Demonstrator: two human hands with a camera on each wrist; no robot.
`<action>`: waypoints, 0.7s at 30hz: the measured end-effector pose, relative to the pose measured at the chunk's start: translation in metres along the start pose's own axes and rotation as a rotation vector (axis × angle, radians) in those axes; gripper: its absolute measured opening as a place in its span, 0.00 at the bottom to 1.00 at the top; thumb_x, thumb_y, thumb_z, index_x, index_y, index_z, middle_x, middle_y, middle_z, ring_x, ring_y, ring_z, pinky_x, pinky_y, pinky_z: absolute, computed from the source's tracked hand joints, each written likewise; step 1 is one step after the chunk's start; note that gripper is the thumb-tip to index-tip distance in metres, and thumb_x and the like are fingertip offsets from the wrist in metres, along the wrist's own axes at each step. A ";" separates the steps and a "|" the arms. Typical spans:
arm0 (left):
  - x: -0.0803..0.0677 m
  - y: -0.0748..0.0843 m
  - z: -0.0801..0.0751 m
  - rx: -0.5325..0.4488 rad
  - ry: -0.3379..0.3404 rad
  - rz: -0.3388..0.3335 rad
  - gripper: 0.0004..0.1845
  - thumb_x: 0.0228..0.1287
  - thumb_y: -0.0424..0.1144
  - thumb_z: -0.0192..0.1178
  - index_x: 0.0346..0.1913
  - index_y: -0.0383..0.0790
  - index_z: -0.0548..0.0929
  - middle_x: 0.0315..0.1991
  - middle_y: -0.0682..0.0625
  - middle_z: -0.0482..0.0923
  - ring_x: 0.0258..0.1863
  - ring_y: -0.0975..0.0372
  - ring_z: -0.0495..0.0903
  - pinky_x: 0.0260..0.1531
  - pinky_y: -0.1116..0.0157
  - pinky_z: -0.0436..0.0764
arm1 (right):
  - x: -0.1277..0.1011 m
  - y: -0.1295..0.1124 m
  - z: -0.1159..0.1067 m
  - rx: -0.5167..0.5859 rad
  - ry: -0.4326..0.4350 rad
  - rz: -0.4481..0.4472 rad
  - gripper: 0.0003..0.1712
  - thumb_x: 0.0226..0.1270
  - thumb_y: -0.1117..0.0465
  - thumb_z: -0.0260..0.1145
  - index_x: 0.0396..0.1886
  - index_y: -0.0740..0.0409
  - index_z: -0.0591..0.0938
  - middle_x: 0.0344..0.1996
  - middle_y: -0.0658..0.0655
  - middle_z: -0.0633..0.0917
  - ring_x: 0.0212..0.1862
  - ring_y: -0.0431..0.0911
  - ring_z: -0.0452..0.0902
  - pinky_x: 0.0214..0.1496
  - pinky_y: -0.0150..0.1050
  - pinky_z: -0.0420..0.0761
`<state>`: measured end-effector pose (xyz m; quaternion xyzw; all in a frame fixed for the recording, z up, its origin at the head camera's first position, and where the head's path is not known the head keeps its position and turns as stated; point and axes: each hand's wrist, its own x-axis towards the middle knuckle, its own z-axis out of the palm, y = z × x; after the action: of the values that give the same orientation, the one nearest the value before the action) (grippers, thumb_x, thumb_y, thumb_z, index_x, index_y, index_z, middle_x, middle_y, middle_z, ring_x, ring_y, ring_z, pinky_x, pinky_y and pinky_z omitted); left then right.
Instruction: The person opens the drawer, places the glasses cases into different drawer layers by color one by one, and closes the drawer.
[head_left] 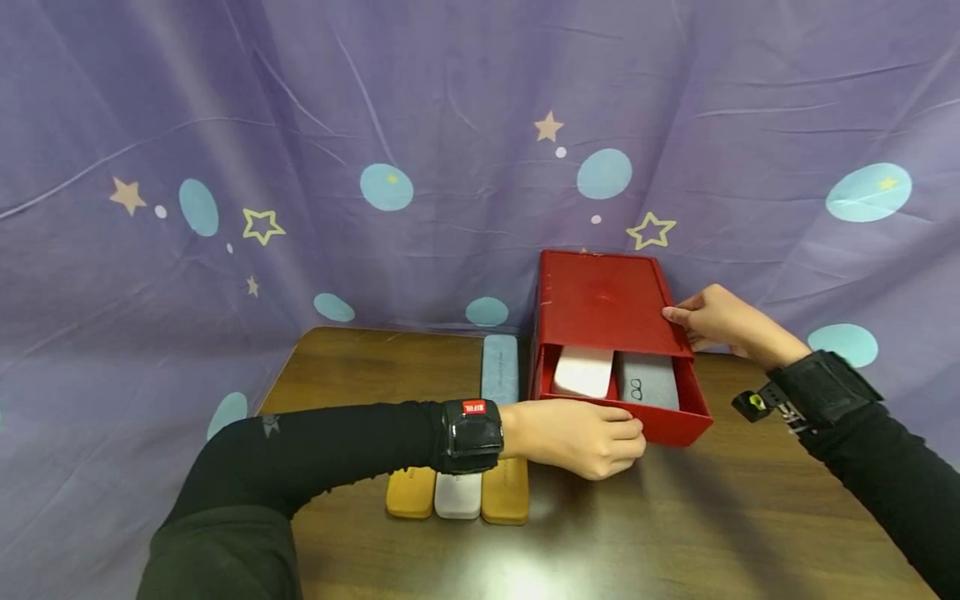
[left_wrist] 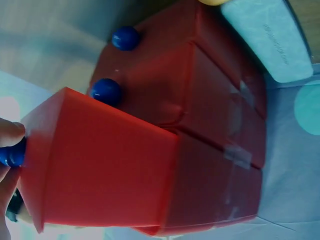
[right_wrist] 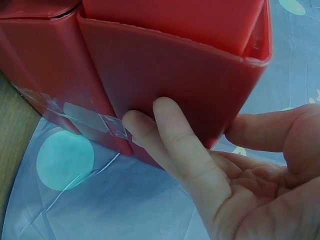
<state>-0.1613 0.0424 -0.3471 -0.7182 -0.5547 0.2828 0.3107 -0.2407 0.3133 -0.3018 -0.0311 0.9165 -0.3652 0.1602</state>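
Observation:
A red drawer unit (head_left: 606, 300) of stacked drawers stands at the back of the table, its top drawer (head_left: 675, 425) pulled partly out. Inside that drawer lie a white case (head_left: 585, 371) and a grey glasses case (head_left: 649, 382) with a small glasses drawing. My left hand (head_left: 581, 437) is at the drawer's front, pinching its blue knob (left_wrist: 16, 152) between thumb and fingers. At the unit's right side, my right hand (head_left: 723, 323) grips the upper edge, thumb on top and fingers (right_wrist: 177, 132) against the side wall. Two lower blue knobs (left_wrist: 125, 38) show in the left wrist view.
Left of the unit lies a light blue case (head_left: 500, 367). Nearer the front, partly under the left forearm, are a yellow case (head_left: 411, 493), a white case (head_left: 458, 497) and another yellow case (head_left: 506, 493). A purple patterned curtain (head_left: 450, 250) hangs behind the table.

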 end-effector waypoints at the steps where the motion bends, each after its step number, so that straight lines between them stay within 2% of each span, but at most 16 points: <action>1: 0.000 -0.002 0.002 0.002 -0.010 -0.005 0.24 0.81 0.30 0.34 0.59 0.44 0.82 0.58 0.52 0.79 0.60 0.59 0.78 0.65 0.65 0.75 | 0.000 0.000 0.000 0.007 0.000 0.000 0.31 0.83 0.59 0.52 0.65 0.87 0.66 0.49 0.80 0.84 0.44 0.52 0.88 0.44 0.46 0.89; 8: 0.001 -0.012 0.019 0.043 -0.022 -0.030 0.24 0.81 0.31 0.35 0.57 0.46 0.84 0.54 0.53 0.80 0.56 0.60 0.79 0.62 0.66 0.76 | 0.000 0.000 0.001 0.044 -0.010 -0.007 0.29 0.82 0.60 0.52 0.64 0.87 0.68 0.44 0.74 0.87 0.41 0.46 0.88 0.44 0.44 0.89; 13: 0.001 -0.017 0.029 0.041 -0.013 -0.070 0.25 0.80 0.28 0.34 0.54 0.46 0.84 0.52 0.54 0.81 0.56 0.60 0.79 0.63 0.66 0.76 | -0.002 -0.001 0.002 0.059 -0.010 -0.010 0.28 0.83 0.60 0.51 0.62 0.87 0.70 0.40 0.69 0.89 0.39 0.43 0.87 0.42 0.42 0.89; 21: 0.001 -0.026 0.042 0.039 -0.004 -0.113 0.25 0.81 0.29 0.34 0.54 0.47 0.85 0.52 0.54 0.82 0.56 0.61 0.79 0.64 0.66 0.76 | -0.001 0.000 0.002 0.069 0.009 -0.013 0.29 0.82 0.60 0.52 0.62 0.87 0.70 0.45 0.75 0.87 0.40 0.44 0.87 0.43 0.42 0.89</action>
<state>-0.2083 0.0541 -0.3549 -0.6791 -0.5892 0.2772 0.3389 -0.2397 0.3122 -0.3025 -0.0299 0.9039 -0.3976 0.1546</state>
